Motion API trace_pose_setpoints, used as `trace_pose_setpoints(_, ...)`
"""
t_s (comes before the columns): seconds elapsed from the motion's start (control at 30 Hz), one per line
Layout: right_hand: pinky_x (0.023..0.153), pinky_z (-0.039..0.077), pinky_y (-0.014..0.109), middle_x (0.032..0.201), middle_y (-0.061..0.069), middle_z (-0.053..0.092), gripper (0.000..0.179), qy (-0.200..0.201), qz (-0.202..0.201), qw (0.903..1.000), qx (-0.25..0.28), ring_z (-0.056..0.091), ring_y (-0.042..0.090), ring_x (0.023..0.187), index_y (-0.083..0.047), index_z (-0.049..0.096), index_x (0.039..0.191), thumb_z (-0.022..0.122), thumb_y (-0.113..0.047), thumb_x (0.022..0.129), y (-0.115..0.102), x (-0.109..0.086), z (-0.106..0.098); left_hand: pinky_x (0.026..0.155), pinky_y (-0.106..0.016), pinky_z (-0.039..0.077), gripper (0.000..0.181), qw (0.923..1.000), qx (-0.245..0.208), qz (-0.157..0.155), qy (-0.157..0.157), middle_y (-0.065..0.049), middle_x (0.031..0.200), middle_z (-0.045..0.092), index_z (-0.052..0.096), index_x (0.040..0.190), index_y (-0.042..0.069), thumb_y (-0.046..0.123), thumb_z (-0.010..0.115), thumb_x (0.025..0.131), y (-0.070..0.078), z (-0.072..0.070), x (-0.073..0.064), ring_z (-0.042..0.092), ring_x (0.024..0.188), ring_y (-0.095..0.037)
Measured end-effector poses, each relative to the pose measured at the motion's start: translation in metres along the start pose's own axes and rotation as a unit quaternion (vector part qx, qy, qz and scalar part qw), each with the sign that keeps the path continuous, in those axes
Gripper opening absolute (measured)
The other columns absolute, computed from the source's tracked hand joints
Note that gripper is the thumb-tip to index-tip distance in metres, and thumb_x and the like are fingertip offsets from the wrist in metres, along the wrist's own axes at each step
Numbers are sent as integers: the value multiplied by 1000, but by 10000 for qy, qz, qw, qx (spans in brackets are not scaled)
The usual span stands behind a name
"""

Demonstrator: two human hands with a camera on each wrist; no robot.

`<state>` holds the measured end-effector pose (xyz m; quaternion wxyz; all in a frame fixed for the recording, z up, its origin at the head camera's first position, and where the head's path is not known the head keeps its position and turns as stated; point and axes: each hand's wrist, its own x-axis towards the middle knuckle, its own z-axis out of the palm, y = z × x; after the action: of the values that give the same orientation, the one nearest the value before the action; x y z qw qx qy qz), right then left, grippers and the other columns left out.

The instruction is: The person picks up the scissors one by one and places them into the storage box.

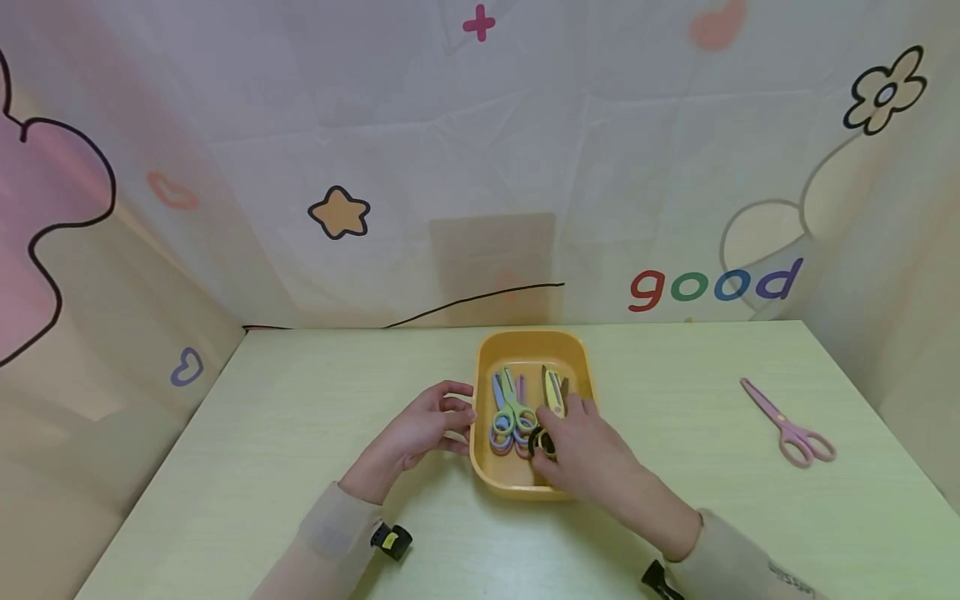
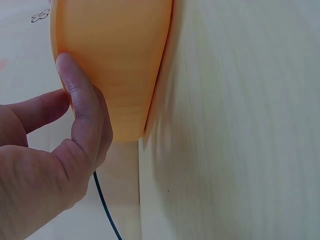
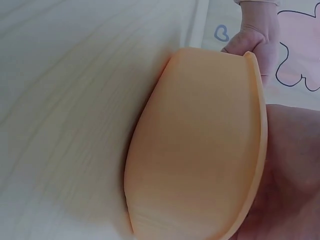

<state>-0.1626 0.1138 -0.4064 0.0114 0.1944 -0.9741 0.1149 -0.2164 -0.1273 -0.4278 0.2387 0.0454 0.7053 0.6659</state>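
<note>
A yellow-orange tray [image 1: 491, 482] stands on the table with several pairs of scissors in it. My left hand [image 1: 437, 423] is at its left side; in the left wrist view the fingers [image 2: 82, 100] curve along the outer wall and the thumb meets the rim. Reaching into the tray's right half, my right hand [image 1: 588, 454] pinches scissors with black handles [image 1: 534, 440] between thumb and index finger. Yellow-bladed scissors [image 1: 553, 392] point away beside its fingertips. To the left lie green scissors [image 1: 510, 412] over blue scissors [image 1: 497, 392] and purple ones. In the right wrist view, the tray wall hides the right fingertips.
Pink scissors [image 1: 783, 427] lie alone on the table [image 1: 675, 375], right of the tray. A printed curtain [image 1: 375, 125] hangs behind the table's far edge and along both sides. Both wrists carry small black straps.
</note>
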Motion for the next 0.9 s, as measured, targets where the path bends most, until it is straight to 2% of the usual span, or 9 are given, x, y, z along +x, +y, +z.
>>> trace_pose_setpoints(0.33,60,48,40,89,19,51,31,89,-151,9996,-235,49,32,78,-4,64,107,72,-29,91,-2,-2,1,68,-33,61,44,10000,-16,48,-4,-21,114,57,40,143,-6,1,58,103,-1,0,0,63,83,-20)
trace_pose_setpoints(0.73,65,50,41,96,20,54,39,175,-169,9988,-429,51,31,81,1,66,112,74,-33,94,-2,-3,3,67,-32,60,45,9999,-70,65,-43,-21,114,57,40,144,-6,0,57,103,-2,0,0,63,83,-19)
trace_pose_setpoints(0.9,65,49,41,99,20,54,37,281,-229,9989,-290,51,32,83,0,65,110,75,-31,93,-1,-4,2,68,-32,60,45,10000,-24,57,-21,-23,116,57,39,144,-6,0,56,103,-2,0,0,64,84,-21)
